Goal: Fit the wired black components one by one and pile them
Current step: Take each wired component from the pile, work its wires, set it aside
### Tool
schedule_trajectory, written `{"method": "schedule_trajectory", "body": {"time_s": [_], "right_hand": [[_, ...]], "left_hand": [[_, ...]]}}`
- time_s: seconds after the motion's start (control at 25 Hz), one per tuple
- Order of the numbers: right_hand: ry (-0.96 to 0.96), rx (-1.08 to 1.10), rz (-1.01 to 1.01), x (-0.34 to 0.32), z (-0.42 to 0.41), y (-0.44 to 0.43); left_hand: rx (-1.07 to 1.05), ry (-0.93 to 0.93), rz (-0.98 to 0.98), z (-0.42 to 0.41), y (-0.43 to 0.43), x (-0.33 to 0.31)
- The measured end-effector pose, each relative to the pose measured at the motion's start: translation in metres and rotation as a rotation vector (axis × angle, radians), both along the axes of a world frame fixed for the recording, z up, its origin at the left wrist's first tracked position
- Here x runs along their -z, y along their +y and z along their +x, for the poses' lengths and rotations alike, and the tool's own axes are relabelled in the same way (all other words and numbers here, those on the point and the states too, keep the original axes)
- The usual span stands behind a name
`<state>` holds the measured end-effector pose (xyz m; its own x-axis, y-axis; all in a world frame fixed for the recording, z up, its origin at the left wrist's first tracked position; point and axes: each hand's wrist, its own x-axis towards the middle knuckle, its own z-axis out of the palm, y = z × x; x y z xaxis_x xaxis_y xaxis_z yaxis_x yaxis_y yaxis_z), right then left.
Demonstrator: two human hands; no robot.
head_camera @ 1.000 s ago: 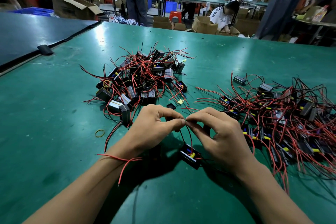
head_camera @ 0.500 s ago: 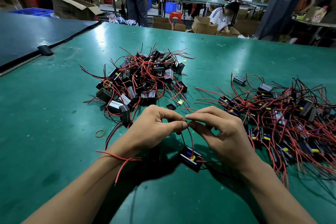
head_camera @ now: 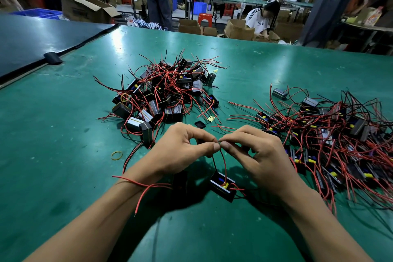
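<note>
Our left hand [head_camera: 180, 151] and right hand [head_camera: 259, 155] pinch the wires [head_camera: 223, 160] together above a black component [head_camera: 221, 189] holding yellow parts.

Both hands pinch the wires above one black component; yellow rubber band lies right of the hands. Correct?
No. Head view: the rubber band lies left of the left hand. That hand and the right hand do pinch the wires above the black component.
</note>
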<state>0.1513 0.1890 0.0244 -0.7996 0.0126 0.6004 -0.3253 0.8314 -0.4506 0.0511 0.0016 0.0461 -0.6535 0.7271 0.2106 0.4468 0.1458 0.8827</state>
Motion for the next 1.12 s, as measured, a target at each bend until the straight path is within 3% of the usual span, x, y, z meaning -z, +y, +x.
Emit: {"method": "schedule_trajectory", "body": {"time_s": [0.24,0.44,0.52,0.6,0.8,1.12], "right_hand": [[-0.098,0.090,-0.068,-0.005,0.003,-0.013],[-0.495,0.053,-0.680,-0.012,-0.002,-0.018],[-0.557,0.000,-0.820,-0.015,-0.001,-0.014],[-0.490,0.000,-0.707,-0.015,0.002,-0.010],[-0.076,0.044,-0.173,-0.006,0.002,-0.004],[0.068,0.028,-0.010,0.002,0.001,-0.001]], "left_hand": [[-0.083,0.162,0.002,0.007,0.003,-0.001],[-0.117,0.182,0.007,0.011,0.004,-0.001],[-0.125,0.175,0.006,0.010,0.003,-0.002],[-0.137,0.166,-0.003,0.010,0.003,-0.002],[-0.131,0.164,-0.025,0.009,0.004,-0.004],[-0.089,0.177,0.013,0.009,0.004,-0.005]]}}
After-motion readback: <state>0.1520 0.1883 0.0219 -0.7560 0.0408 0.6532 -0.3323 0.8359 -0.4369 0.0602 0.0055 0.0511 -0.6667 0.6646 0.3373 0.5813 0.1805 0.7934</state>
